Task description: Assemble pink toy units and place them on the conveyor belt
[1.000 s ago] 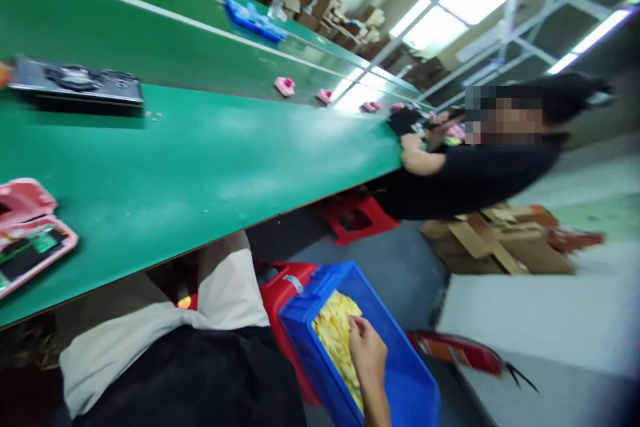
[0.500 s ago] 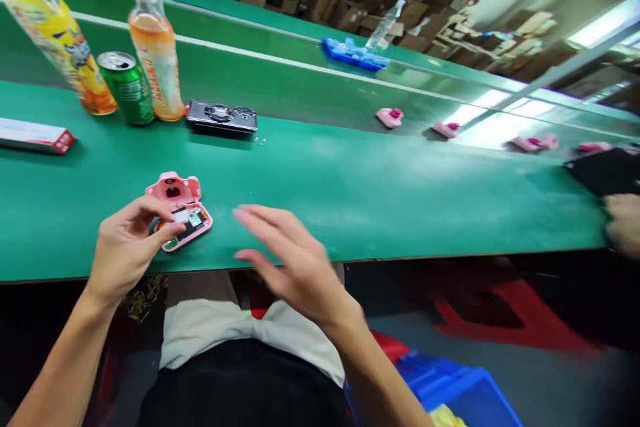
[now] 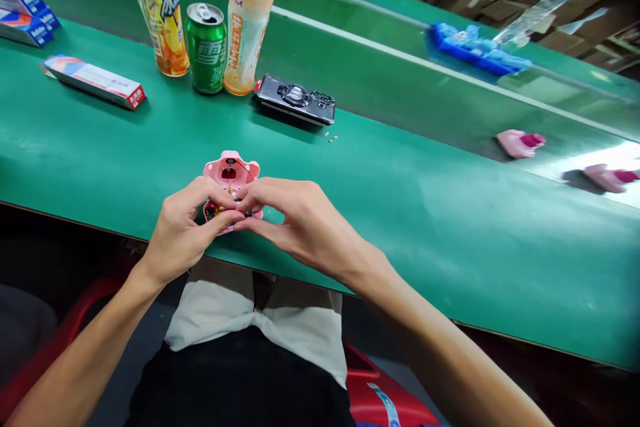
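Observation:
An opened pink plastic case (image 3: 231,165) lies on the green table near its front edge, its empty-looking shell part at the back and its part with electronics at the front. My left hand (image 3: 187,223) is closed over the left side of the front part, thumb and index finger pinched. From the right, my right hand (image 3: 305,220) meets it, also with thumb and fingertips together. The fingertips of both hands touch over the electronics. What they pinch is too small and too covered to name.
Behind the case stand a yellow-labelled bottle (image 3: 167,13), a green can (image 3: 205,50) and an orange bottle (image 3: 250,27). A black device (image 3: 295,101) lies beside them. Boxes (image 3: 95,80) are at left, pink parts (image 3: 520,143) and a blue tray (image 3: 475,50) at right.
My right hand has come in from the right and closed at the case, where it was spread apart before. The view has turned right, and the neighbouring person's hand is out of sight.

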Tool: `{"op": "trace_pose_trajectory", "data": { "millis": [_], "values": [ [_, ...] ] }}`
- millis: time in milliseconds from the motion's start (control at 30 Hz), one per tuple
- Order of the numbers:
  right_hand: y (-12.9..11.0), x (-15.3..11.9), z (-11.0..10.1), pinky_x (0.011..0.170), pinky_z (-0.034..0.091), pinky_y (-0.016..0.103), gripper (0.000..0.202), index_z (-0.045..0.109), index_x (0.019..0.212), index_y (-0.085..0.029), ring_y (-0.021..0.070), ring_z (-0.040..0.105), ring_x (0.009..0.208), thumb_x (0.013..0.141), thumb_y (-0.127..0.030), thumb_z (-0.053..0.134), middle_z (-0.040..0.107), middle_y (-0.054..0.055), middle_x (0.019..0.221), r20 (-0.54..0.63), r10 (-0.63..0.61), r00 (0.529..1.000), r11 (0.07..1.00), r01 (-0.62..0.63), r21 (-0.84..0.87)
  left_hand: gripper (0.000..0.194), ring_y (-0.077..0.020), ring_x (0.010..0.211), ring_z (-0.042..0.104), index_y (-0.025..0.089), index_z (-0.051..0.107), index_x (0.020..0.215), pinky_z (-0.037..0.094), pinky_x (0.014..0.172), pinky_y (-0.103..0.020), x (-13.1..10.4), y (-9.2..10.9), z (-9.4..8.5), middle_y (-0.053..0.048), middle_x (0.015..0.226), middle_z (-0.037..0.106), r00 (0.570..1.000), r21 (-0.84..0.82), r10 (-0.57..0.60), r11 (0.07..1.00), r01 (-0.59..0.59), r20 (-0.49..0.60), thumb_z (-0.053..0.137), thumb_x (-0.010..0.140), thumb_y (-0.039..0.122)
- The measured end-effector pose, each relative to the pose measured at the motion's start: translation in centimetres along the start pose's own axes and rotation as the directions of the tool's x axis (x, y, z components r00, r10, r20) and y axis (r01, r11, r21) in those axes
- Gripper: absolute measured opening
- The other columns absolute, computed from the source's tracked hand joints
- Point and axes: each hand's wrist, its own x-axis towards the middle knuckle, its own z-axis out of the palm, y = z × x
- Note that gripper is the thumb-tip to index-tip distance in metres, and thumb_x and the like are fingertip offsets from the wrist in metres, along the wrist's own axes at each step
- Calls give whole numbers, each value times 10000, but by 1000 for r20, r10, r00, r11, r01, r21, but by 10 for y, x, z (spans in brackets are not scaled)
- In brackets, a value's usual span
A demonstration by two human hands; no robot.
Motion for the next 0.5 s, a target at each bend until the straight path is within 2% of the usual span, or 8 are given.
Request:
{"op": "trace_pose_trajectory", "data": {
  "millis": [200, 300, 400, 433, 500],
  "values": [
    [5, 6, -5, 733, 484, 232, 43, 686, 902, -154, 124, 654, 777, 934, -137, 711, 726, -1, 864, 24, 27, 999, 999, -27, 19, 56, -183, 898, 686, 216, 725, 919, 532, 822, -297, 3, 3, -2, -31, 918, 749, 995, 87, 61, 994, -67, 77, 723, 932, 270],
    [14, 7, -11, 800, 522, 258, 84, 719, 958, -164, 143, 680, 854, 917, -92, 704, 738, 15, 935, 23, 9, 1000, 1000, -10, 24, 184, -211, 1072, 695, 234, 718, 1134, 545, 955, -326, 1, 6, -5, -57, 1120, 754, 989, 141, 33, 989, -54, 147, 682, 959, 279],
    [26, 4, -12, 883, 550, 297, 247, 738, 1163, -215, 164, 700, 985, 951, -110, 666, 739, 38, 1109, 0, -49, 999, 998, 49, 36, 468, -251, 1241, 637, 255, 575, 1410, 526, 1062, -395, -6, 9, -6, -86, 1338, 682, 995, 319, 10, 947, -42, 102, 687, 957, 292],
    [30, 3, -11, 885, 555, 297, 263, 739, 1191, -234, 164, 700, 1002, 963, -129, 662, 733, 40, 1132, -1, -70, 998, 996, 69, 50, 501, -262, 1254, 624, 250, 557, 1432, 526, 1068, -417, -9, 9, -5, -92, 1354, 673, 997, 408, 34, 911, -60, 70, 695, 951, 279],
    [36, 0, -7, 855, 559, 280, 239, 761, 1168, -254, 152, 698, 977, 973, -154, 664, 725, 35, 1103, 10, -100, 995, 992, 98, 83, 409, -257, 1204, 635, 226, 623, 1355, 542, 1035, -425, -15, 8, -1, -94, 1283, 706, 994, 555, 110, 825, -105, 25, 681, 952, 198]
  ]
}}
